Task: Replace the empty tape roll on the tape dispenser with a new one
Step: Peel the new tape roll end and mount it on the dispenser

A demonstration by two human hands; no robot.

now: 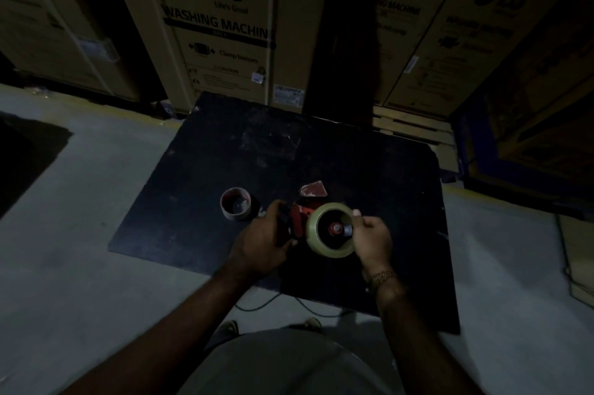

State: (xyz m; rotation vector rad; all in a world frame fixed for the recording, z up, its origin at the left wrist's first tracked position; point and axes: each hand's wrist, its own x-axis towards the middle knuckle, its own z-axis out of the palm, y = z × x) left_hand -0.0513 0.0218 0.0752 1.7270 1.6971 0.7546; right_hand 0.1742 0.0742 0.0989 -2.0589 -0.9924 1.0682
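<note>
Now mid-swap | core (235, 204) off, left of centre | right hand (373, 238) grasps roll (331, 230) on hub | left hand (262, 242) grips dispenser (299, 221) | threading left

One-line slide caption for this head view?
Left hand holds the red tape dispenser while right hand seats a new tape roll; empty core lies on the black board.

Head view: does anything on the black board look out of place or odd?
Nothing looks damaged. The empty tape core sits loose left of the left hand; the new tape roll is around the dispenser hub, right hand on it.
</note>
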